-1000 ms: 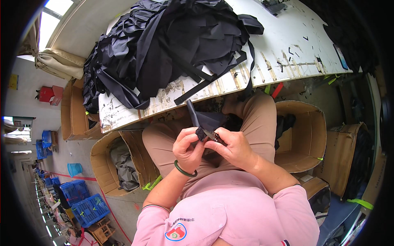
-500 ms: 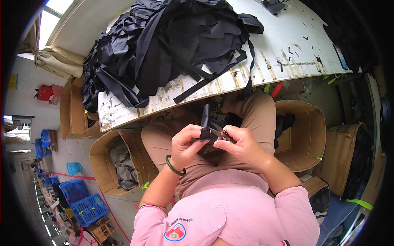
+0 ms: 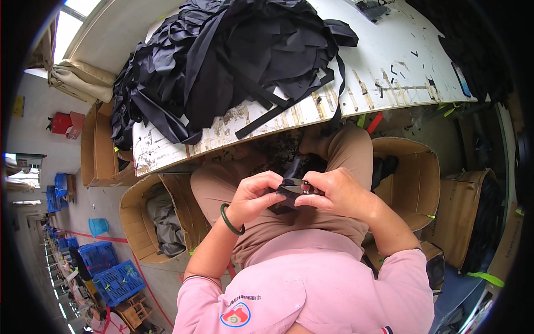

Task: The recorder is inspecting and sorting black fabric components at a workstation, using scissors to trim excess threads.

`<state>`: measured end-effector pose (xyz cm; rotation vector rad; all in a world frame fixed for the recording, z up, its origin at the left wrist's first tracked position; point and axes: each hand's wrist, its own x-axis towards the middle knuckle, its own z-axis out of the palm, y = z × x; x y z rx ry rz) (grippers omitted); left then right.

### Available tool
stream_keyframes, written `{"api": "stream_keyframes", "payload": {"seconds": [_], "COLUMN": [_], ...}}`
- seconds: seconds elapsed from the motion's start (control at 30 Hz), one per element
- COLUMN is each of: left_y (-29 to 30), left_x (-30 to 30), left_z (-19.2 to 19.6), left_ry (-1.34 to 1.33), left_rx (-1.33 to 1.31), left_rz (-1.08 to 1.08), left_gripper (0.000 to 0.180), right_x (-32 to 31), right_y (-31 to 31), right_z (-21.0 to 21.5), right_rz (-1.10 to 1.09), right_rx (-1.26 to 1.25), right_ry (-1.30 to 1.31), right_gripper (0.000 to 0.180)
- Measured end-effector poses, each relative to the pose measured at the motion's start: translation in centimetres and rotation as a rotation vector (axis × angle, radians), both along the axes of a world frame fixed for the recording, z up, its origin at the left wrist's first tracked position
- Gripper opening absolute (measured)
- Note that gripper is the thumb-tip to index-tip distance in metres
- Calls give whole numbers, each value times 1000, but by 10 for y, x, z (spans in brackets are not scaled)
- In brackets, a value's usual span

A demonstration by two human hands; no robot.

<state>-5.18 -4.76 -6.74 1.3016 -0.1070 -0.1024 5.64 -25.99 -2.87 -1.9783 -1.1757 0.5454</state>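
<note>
A: What's the left hand (image 3: 255, 195) got?
B: Black fabric piece (image 3: 293, 167). Thumb and fingers pinching its near end; the rest hangs away between the knees, below the surface (image 3: 384, 50) edge.
A: Why pinch so near the end?
B: Probably keeps the cloth steady right where the metal sits. Held further off, it'd flop, I'd guess.
A: Right hand (image 3: 338, 195)?
B: Curled around small snips (image 3: 292, 189), fingers pressed on the handles, blades pointing left at the pinch. Can't tell if they're touching the cloth or just beside it.
A: Why over the lap and not up top?
B: Black fabric pile (image 3: 233, 67) takes up the left of the surface, right to the near edge. Lap looks handier: both hands meet in front of the body, blades in plain sight.
A: Cartons?
B: One open each side of the legs. Left carton (image 3: 133, 225) has grey cloth (image 3: 165, 220), right carton (image 3: 414, 183) has dark stuff by the thigh. Both look reachable from the seat, likely why they're there.
</note>
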Motion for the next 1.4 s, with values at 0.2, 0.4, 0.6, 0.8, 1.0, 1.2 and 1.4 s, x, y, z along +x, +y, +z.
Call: {"api": "stream_keyframes", "payload": {"seconds": [0.2, 0.4, 0.6, 0.8, 1.0, 1.2, 1.4], "left_y": [-3, -1, 5, 20, 23, 25, 25], "left_x": [-2, -1, 1, 9, 17, 23, 25], "left_z": [-4, -4, 2, 4, 11, 11, 8], "left_ry": [33, 37, 84, 155, 323, 335, 327], "left_rx": [25, 16, -42, -138, -239, -151, -125], "left_rz": [-21, -70, -185, -401, -537, -641, -711], "left_gripper": [11, 9, 9, 10, 9, 7, 8], "right_x": [0, 0, -1, 6, 11, 10, 8], "right_y": [0, -2, -7, -12, -13, -9, -6], "right_z": [-4, -10, -16, 1, 4, 3, -1], "right_rz": [25, 33, 23, 103, 250, 310, 332], "right_rx": [-1, 14, 19, -28, -85, -76, -23], "right_ry": [-57, -73, -80, 112, 86, 15, -16], "right_gripper": [41, 39, 39, 37, 38, 39, 38]}}
